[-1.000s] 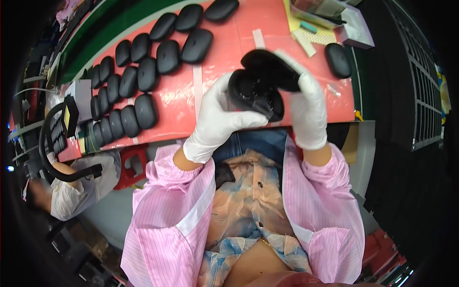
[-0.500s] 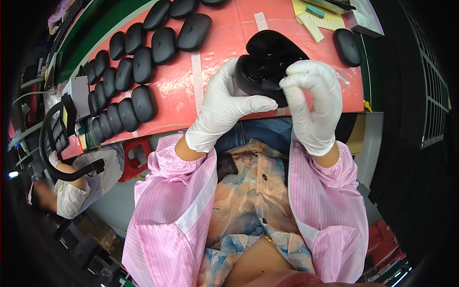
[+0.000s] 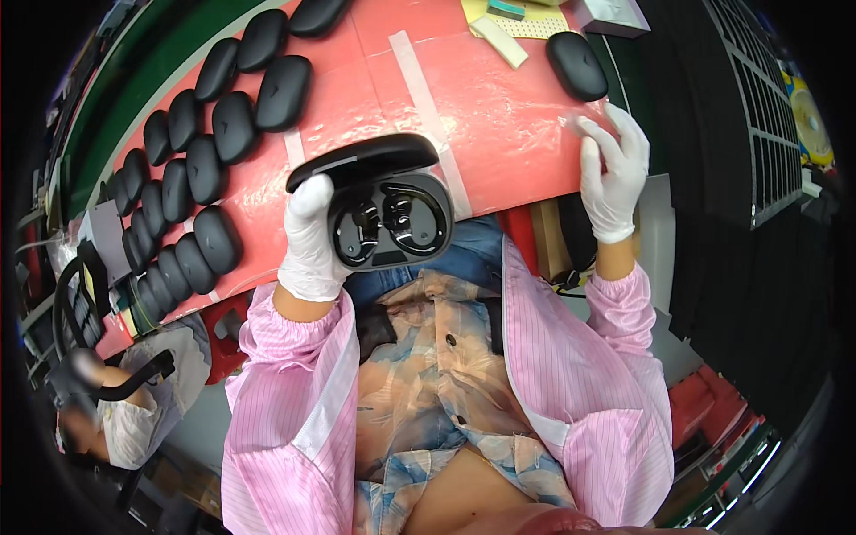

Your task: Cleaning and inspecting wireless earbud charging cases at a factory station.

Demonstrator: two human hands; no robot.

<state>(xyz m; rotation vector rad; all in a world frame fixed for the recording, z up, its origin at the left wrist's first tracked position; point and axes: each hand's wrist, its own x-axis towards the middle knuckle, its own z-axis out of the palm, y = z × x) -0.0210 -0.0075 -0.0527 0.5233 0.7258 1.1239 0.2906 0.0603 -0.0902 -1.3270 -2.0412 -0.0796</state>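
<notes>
My left hand (image 3: 312,241), in a white glove, grips a black earbud case (image 3: 392,259) by its left side, with the thumb up by the hinge. The case lid (image 3: 366,162) is raised. Two black ear-hook earbuds (image 3: 412,221) lie in the case's hollows, one beside the other. My right hand (image 3: 615,174), gloved too, is apart from the case over the table's right side, fingers spread and slightly curled. Just beyond its fingertips lies a closed black case (image 3: 577,66). A faint shiny patch shows by those fingertips; I cannot tell what it is.
Several closed black cases (image 3: 234,127) stand in rows on the pink table cover (image 3: 508,134) at the left. A white strip (image 3: 499,42), a yellow sheet (image 3: 535,22) and a pale box (image 3: 613,13) are at the far right. Another person (image 3: 134,415) sits at the lower left.
My left hand has brought the case nearer and tilted it, so the earbuds inside show. My right hand has left the case and moved right, its fingers opening from a pinch.
</notes>
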